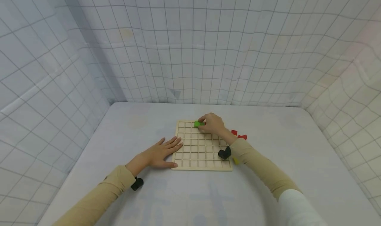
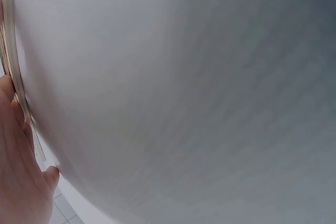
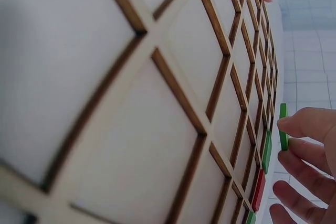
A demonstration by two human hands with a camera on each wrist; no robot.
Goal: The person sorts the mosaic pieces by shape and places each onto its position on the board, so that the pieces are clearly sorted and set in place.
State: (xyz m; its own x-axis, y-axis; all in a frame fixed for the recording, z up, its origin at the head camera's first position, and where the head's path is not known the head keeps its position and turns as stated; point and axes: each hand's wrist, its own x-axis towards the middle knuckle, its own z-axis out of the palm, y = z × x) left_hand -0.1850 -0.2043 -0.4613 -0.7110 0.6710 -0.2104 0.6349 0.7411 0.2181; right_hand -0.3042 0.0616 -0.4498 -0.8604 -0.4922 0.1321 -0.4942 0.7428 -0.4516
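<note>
A pale wooden grid board (image 1: 202,169) lies on the table, divided into square cells by raised strips. At its far edge my right hand (image 1: 212,123) pinches a thin green tile (image 3: 283,127) between thumb and fingers, just off the board. Beside that tile, a green tile (image 3: 266,152), a red tile (image 3: 258,190) and another green tile (image 3: 251,217) sit along the board's far row in the right wrist view. My left hand (image 1: 162,152) rests with fingers spread on the board's left edge. Its thumb is near the front left corner.
Red pieces (image 1: 242,137) lie right of the board, partly behind my right forearm. A yellow piece (image 1: 236,160) shows below that forearm. White walls with a grid pattern (image 1: 193,54) enclose the table (image 1: 143,117) at the back and sides.
</note>
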